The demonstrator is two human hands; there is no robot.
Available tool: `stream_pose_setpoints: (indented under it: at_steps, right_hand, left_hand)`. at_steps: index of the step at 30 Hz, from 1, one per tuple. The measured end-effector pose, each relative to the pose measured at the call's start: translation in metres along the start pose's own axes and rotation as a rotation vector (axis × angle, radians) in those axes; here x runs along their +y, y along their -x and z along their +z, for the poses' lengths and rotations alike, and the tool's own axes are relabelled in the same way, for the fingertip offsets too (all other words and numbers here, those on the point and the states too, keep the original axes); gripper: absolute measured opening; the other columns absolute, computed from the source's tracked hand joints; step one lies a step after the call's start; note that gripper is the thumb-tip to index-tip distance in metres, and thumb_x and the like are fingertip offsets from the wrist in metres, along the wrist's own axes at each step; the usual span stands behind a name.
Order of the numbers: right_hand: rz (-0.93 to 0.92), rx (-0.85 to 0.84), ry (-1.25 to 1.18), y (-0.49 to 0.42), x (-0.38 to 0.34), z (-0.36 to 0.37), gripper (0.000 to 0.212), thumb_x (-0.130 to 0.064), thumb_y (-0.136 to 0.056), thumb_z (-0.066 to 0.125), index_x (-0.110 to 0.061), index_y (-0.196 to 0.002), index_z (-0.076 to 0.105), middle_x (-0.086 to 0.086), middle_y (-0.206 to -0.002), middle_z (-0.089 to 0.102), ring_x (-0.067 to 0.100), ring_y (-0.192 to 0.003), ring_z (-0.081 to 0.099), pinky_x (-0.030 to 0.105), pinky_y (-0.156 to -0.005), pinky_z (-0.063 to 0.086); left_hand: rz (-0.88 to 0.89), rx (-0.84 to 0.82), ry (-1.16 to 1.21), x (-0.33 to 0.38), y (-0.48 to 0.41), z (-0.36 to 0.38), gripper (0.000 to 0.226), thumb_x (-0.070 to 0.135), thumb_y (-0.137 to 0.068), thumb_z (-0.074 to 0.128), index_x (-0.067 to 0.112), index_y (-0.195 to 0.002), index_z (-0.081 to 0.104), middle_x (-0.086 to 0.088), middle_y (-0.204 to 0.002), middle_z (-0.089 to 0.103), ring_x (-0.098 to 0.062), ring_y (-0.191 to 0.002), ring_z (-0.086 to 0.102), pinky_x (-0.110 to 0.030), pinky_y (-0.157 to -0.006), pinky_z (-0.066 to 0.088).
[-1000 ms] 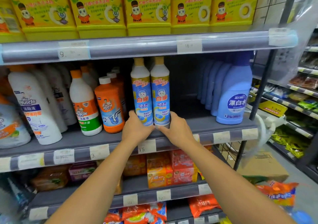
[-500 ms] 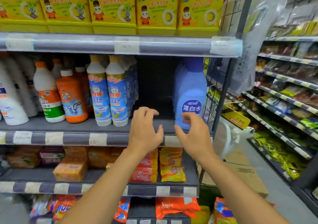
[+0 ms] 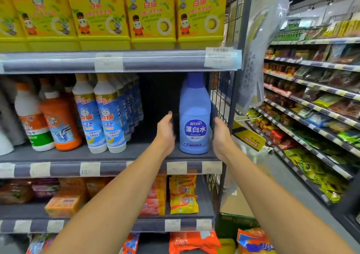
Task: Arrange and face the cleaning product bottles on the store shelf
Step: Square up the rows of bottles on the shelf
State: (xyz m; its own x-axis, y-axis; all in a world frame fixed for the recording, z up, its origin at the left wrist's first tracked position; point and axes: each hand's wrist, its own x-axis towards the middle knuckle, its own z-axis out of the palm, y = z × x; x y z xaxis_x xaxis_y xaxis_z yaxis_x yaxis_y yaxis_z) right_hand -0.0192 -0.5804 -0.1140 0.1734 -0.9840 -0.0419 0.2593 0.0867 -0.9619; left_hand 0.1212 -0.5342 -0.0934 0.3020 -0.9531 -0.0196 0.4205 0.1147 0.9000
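A lavender-blue bleach bottle (image 3: pixel 194 117) stands upright at the right end of the middle shelf (image 3: pixel 116 169), its label facing out. My left hand (image 3: pixel 166 130) is just left of it, fingers apart, with a small gap to the bottle. On the bottle's right side my right hand (image 3: pixel 221 134) is open and very close; whether it touches is unclear. Two white-and-blue toilet cleaner bottles (image 3: pixel 101 115) stand side by side further left, with more rows behind them. An orange drain cleaner bottle (image 3: pixel 60 123) and a white bottle with an orange cap (image 3: pixel 31 117) stand left of those.
Yellow detergent tubs (image 3: pixel 152 17) fill the shelf above. Soap packs (image 3: pixel 183 195) lie on the shelf below. A wire side panel (image 3: pixel 220 97) closes the shelf's right end. Snack shelves (image 3: pixel 311 107) line the aisle on the right, and a dark gap separates the bleach from the toilet cleaners.
Both hands left the two toilet cleaner bottles and moved right to either side of the bleach bottle. My view swung right and moved closer.
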Motion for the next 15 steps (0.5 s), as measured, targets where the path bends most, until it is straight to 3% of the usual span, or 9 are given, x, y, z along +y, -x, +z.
stream_pose_setpoints:
  at_steps: [2,4,8,15]
  right_hand:
    - [0.02,0.033,-0.024,-0.004,0.003,0.005,0.046,-0.044,-0.1,0.029,-0.02,-0.111,0.067,0.005,-0.104,0.075,0.022,-0.105,0.067,0.038,-0.088,0.053]
    - [0.003,0.01,-0.031,-0.007,0.006,0.011,0.048,-0.043,-0.101,0.029,-0.022,-0.089,0.07,0.001,-0.084,0.078,0.018,-0.082,0.073,0.031,-0.069,0.055]
    - [-0.024,-0.017,-0.015,-0.012,0.009,0.013,0.047,-0.043,-0.101,0.028,-0.023,-0.091,0.069,-0.001,-0.084,0.078,0.014,-0.078,0.074,0.03,-0.065,0.056]
    - [-0.064,-0.059,-0.003,-0.017,0.014,0.009,0.044,-0.041,-0.101,0.031,-0.024,-0.09,0.07,-0.002,-0.083,0.078,0.012,-0.075,0.074,0.025,-0.059,0.057]
  left_hand:
    - [-0.018,-0.001,-0.002,-0.004,-0.005,0.004,0.054,0.053,-0.098,0.03,0.017,-0.128,0.057,-0.007,-0.113,0.071,-0.023,-0.102,0.067,-0.041,-0.096,0.049]
    - [-0.045,-0.022,-0.01,-0.011,-0.01,0.007,0.058,0.057,-0.097,0.025,0.018,-0.117,0.064,-0.009,-0.107,0.073,-0.026,-0.098,0.07,-0.041,-0.086,0.055]
    - [-0.08,-0.077,0.027,-0.025,-0.014,0.007,0.058,0.053,-0.099,0.028,0.018,-0.095,0.075,-0.012,-0.1,0.075,-0.025,-0.086,0.073,-0.034,-0.066,0.059]
    - [-0.016,-0.134,0.032,-0.031,-0.016,0.006,0.057,0.046,-0.099,0.031,0.021,-0.082,0.079,-0.011,-0.097,0.075,-0.023,-0.084,0.073,-0.033,-0.067,0.059]
